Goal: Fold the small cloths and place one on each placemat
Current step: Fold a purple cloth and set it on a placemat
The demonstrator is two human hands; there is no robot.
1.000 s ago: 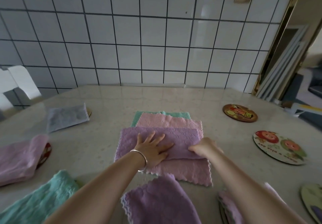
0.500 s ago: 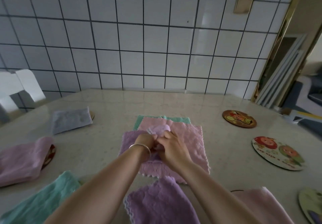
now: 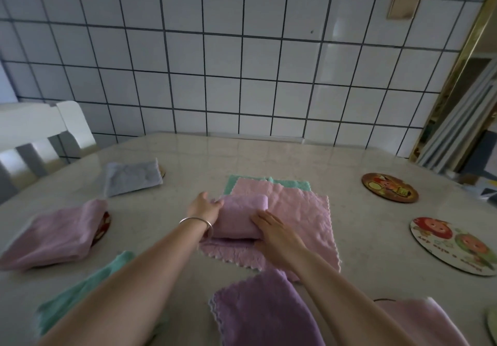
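Here, on the pale worktop (image 3: 188, 157), a folded lilac cloth (image 3: 238, 215) sits mid-frame atop a flat pink cloth (image 3: 301, 211). The left hand (image 3: 205, 207) cups its left edge; the right hand (image 3: 274, 228) presses flat. Soft, light, floppy: probably best gripped across the folded layers. Two bare placemats (image 3: 389, 187) wait right.

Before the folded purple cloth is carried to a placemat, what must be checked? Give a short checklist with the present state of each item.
1. Purple cloth folded compactly: ok.
2. Left hand grips its left end: ok.
3. Right hand rests flat on its right side, no grip yet: not ok.
4. Round brown placemat bare and free: ok.
5. Fruit-print placemat bare and free: ok.
6. Pink cloth underneath will stay put when lifting: cannot tell.
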